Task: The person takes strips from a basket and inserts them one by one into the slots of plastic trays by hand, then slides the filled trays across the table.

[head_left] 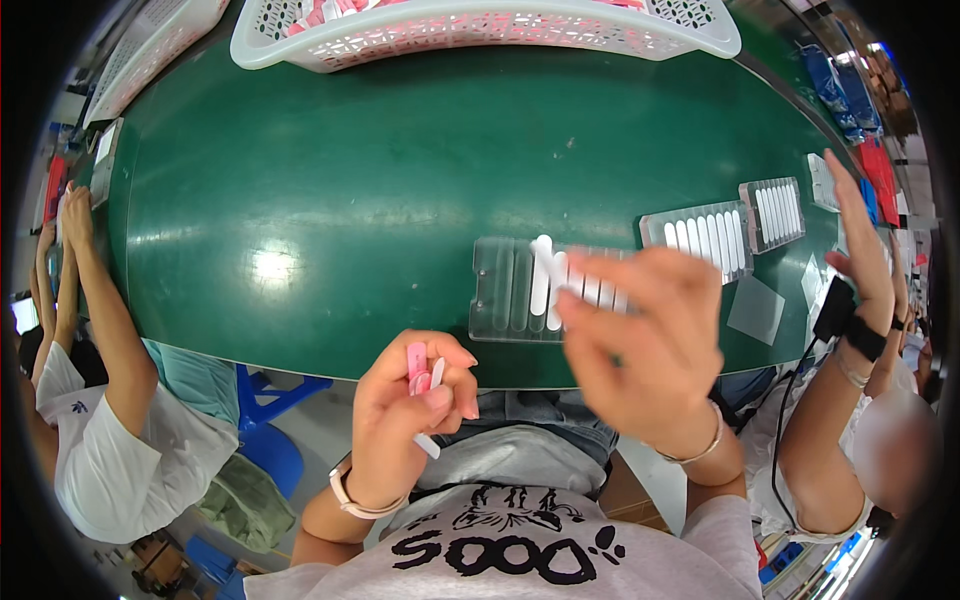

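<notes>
My left hand [400, 400] is closed around a few small strips: pink pieces [417, 362] and a white strip [428, 446] with rounded ends poking out below the thumb. Just beyond the table's near edge lies a clear slotted plastic tray [489, 292]; its left slots are bare, and white strips [540, 290] fill slots toward the right. Over that tray, my right hand [655, 335] is blurred by motion, thumb and forefinger pinching a slanted white strip [550, 265]. The hand hides the tray's right part.
Two more clear trays [650, 232] [776, 248] of white strips lie to the right, beside a translucent square sheet [757, 310]. A white perforated basket [480, 40] with pink pieces stands at the far edge. Co-workers' arms [115, 330] [850, 270] reach in at both sides.
</notes>
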Available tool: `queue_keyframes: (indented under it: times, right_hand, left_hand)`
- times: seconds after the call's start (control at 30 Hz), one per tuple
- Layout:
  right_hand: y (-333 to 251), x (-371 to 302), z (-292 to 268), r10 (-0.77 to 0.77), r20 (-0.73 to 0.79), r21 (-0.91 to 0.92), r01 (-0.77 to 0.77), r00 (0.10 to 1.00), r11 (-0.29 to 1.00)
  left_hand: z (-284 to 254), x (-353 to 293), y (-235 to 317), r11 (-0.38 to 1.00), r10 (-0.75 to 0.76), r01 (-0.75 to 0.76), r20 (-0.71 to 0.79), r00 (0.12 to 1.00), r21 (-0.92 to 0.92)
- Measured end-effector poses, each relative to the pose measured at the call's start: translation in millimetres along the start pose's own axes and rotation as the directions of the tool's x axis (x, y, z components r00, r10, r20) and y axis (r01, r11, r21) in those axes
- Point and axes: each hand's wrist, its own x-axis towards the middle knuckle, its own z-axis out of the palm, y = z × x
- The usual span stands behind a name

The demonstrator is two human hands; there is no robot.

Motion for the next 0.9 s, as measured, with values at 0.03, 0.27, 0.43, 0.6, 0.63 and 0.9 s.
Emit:
queue_keyframes:
  times: [0.03, 0.27, 0.43, 0.6, 0.63, 0.9]
  right_hand:
    - [-2, -6, 4, -0.121, 0.033, -0.135, 0.125, 0.992, 0.983]
    - [-26, -33, 19, -0.033, 0.215, -0.344, 0.108, 0.976, 0.933]
    - [-19, -24, 11, 0.046, 0.263, -0.332, 0.045, 0.964, 0.942]
    - [-15, -33, 6, 0.028, 0.300, -0.395, 0.098, 0.954, 0.913]
    - [-17, -36, 5, -0.006, 0.325, -0.434, 0.155, 0.946, 0.887]
    - [-22, -22, -4, 0.061, 0.321, -0.162, -0.009, 0.945, 0.987]
  left_hand:
    - [-2, 0, 3, 0.998, -0.027, 0.027, 0.011, 1.000, -0.048]
    - [-1, 2, 6, 0.998, -0.026, 0.023, -0.042, 0.999, -0.066]
    - [4, 4, 8, 0.998, -0.036, 0.039, -0.062, 0.997, 0.041]
    - [-1, 4, 3, 0.994, 0.011, -0.009, -0.014, 1.000, 0.112]
    - [0, 4, 3, 0.995, 0.025, -0.022, -0.024, 0.999, 0.100]
    - [5, 5, 3, 0.971, -0.028, 0.036, 0.037, 0.999, -0.236]
